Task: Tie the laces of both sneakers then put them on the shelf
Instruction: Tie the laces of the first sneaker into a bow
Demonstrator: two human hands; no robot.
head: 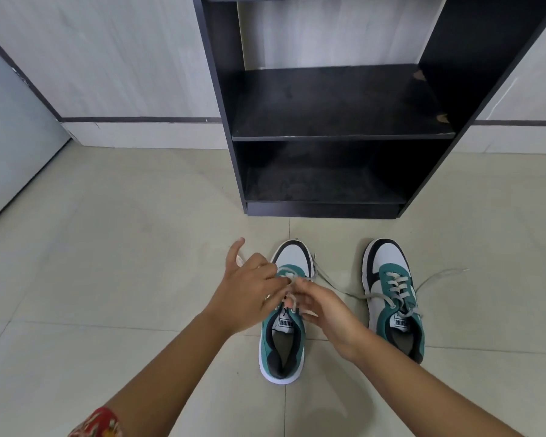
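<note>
Tiled floor, pale panelled wall, dark open shelf unit

A floor (114, 247) of large pale beige tiles with thin grout lines fills the lower view, lit evenly and softly, with a faint sheen. Straight beyond the grip stands a black shelf unit (341, 137) with open compartments, its boards scuffed and chipped at the right edge, its back open to the wall. Behind it runs a light wood-grain wall (114, 58) crossed by a dark horizontal strip (139, 119). Far to the left of the grip is a grey-blue panel (10, 137), possibly a door.
</note>
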